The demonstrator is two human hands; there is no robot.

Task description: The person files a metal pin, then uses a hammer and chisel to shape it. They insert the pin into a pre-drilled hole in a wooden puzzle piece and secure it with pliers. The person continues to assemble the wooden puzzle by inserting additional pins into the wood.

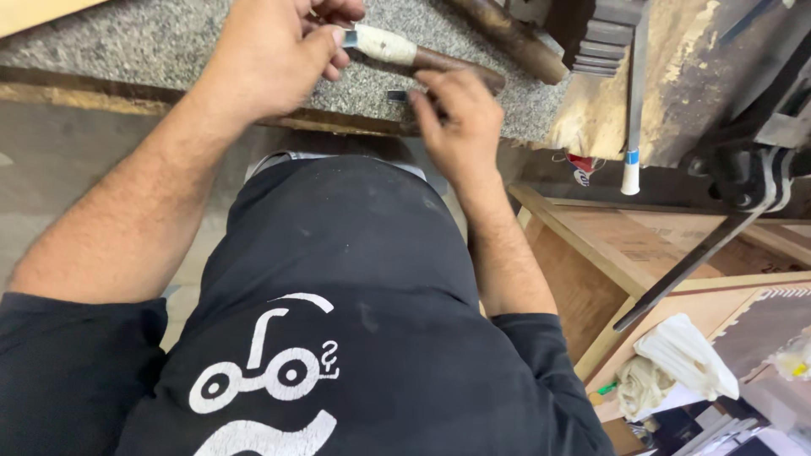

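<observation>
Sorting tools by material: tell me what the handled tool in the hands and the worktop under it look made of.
Tool handle: probably wood, dark brown and rounded, with a whitish wrap, maybe tape or cloth, near the left hand. Small tip: grey, seemingly metal. Worktop: speckled grey, matte, likely granite or similar stone. The right hand rests at its edge.

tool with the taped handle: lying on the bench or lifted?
Cannot tell for sure. The tool lies flat across the stone bench, its taped end pinched by the left hand; contact underneath is hidden.
</observation>
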